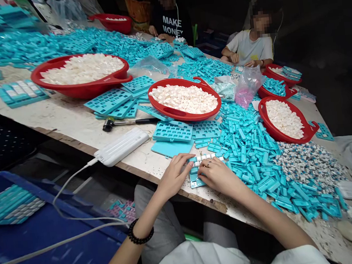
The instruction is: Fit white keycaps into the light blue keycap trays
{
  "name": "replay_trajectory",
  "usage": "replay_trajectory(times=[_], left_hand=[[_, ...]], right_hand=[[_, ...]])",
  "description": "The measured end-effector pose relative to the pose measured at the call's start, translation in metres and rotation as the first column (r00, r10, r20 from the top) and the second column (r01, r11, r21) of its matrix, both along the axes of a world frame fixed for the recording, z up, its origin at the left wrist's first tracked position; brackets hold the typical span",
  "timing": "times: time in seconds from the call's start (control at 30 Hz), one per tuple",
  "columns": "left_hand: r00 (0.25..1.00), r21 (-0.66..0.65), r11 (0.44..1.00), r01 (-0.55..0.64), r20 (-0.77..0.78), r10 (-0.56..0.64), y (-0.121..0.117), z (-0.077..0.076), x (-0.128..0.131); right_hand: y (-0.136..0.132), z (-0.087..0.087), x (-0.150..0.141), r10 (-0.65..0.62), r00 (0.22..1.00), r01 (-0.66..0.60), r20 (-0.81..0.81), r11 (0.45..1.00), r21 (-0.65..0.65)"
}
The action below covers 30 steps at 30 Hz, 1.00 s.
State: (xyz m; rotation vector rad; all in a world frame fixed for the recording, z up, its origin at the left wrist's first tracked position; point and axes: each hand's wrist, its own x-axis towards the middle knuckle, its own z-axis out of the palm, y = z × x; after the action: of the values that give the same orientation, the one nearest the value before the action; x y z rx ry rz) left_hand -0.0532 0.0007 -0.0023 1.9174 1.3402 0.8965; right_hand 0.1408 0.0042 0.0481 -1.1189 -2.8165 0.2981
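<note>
Two hands at the desk's [69, 114] near edge, lower centre | left hand [174, 178]: fingers curled, resting against the teal keycap frame [196, 181] | right hand [218, 177]: fingers bent over it, pinch hidden | frame sits between them, nearer the left; white keycaps [207, 158] run rightward past the right hand's fingertips | red tub [177, 114] beyond

1. The left hand [175, 175] lies palm down, fingers curved forward and inward.
2. The right hand [218, 176] lies palm down just beside it, fingers bent, with a ring [208, 163] on one finger.
3. The bare left forearm [122, 258] and right forearm [272, 218] angle inward from white sleeves [202, 263].
4. A black bead bracelet [140, 231] circles the left wrist.
</note>
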Motion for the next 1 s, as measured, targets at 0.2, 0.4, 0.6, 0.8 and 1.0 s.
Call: replay_trajectory(times=[0.2, 0.4, 0.6, 0.8, 1.0], left_hand=[[0.99, 0.005, 0.995, -0.095, 0.102, 0.094, 0.0, -0.006, -0.003], [0.972, 0.03, 0.987, -0.16, 0.177, 0.153, 0.002, -0.011, -0.004], [0.964, 0.193, 0.959, -0.206, 0.21, 0.165, -0.007, -0.006, 0.0], [0.983, 0.395, 0.914, 0.099, 0.105, -0.152, -0.028, -0.002, 0.004], [0.99, 0.379, 0.924, 0.04, 0.112, -0.088, -0.033, -0.01, -0.003]], right_hand=[[0.015, 0.023, 0.036, -0.325, 0.946, 0.325, -0.02, 0.942, 0.08], [0.034, 0.025, 0.084, -0.652, 0.745, 0.635, 0.14, 0.758, 0.149], [0.027, 0.033, 0.088, -0.478, 0.868, 0.468, -0.134, 0.878, -0.101], [0.001, 0.029, 0.05, -0.21, 0.879, -0.01, -0.428, 0.89, -0.456], [-0.003, 0.0, 0.031, -0.253, 0.827, 0.002, -0.503, 0.895, -0.446]])
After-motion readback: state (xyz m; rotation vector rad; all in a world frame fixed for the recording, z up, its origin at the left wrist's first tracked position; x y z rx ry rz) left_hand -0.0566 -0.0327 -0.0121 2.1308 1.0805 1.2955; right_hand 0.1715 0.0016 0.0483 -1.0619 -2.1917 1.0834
